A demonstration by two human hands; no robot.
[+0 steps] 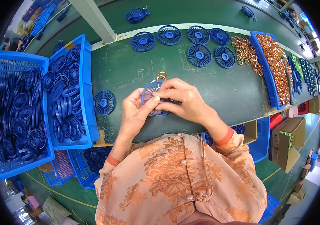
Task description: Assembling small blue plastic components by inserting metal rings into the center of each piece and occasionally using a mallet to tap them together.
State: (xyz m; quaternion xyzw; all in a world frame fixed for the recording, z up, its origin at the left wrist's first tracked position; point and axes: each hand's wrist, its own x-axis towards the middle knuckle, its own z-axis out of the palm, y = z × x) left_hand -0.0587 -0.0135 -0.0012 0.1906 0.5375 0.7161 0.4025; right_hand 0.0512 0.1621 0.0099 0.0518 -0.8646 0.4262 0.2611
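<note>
Between my hands, above the green table, is a round blue spoked fan cover (150,90). My left hand (134,108) grips its left edge, thumb lying across the front. From the right, my right hand (185,98) closes over it, fingertips meeting near its middle and hiding much of the disc. A copper-coloured ring (162,74) shows at the cover's far edge; whether it is attached I cannot tell. Beside my left hand, a similar cover (103,103) lies flat on the table. Several more blue covers (199,55) lie near the table's far edge.
At the right, a blue tray (265,71) is heaped with copper-coloured rings, and loose rings (245,52) spill beside it. Two blue crates (88,90) full of covers stand at left. A pale post (92,18) rises at the far left. Beyond runs another green surface (197,13) carrying blue parts.
</note>
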